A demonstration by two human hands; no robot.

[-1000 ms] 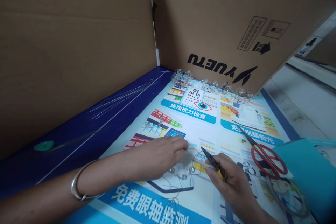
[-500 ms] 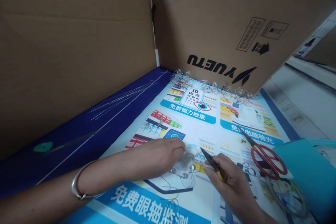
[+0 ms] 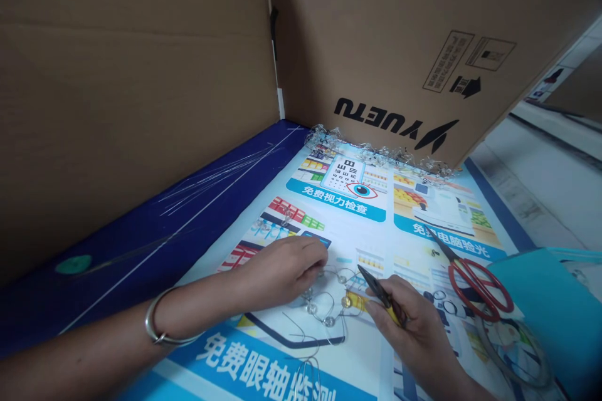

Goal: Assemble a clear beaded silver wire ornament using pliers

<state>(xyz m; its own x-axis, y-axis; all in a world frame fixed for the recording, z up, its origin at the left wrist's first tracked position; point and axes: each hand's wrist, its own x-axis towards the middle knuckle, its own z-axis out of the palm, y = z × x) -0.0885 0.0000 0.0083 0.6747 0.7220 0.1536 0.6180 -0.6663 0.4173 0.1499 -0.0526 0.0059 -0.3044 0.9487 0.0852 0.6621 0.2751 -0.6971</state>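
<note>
My left hand (image 3: 301, 263), with a silver bangle at the wrist, pinches the upper left side of a beaded wire ring (image 3: 328, 321). The ring is thin silvery wire bent into loops with several clear beads on it; my fingers hide part of it. Loose wire ends (image 3: 306, 368) trail below, over the printed sheet. My right hand (image 3: 414, 319) is closed round small pliers (image 3: 382, 291) with dark pointed jaws and yellow on the handle. Their tip points up and left, just right of the ring and apparently apart from it.
Scissors (image 3: 484, 285) with red handles lie at right, beside a teal sheet (image 3: 545, 301) and a wire coil (image 3: 540, 382). Beaded wire pieces (image 3: 390, 155) line the cardboard wall (image 3: 376, 31). Straight wires (image 3: 216, 175) and a green object (image 3: 74, 264) are at left.
My left hand has shifted slightly up and left, uncovering more of the ring's lower left side. The ring has turned or tilted a little; my right hand and the pliers stay nearly still.
</note>
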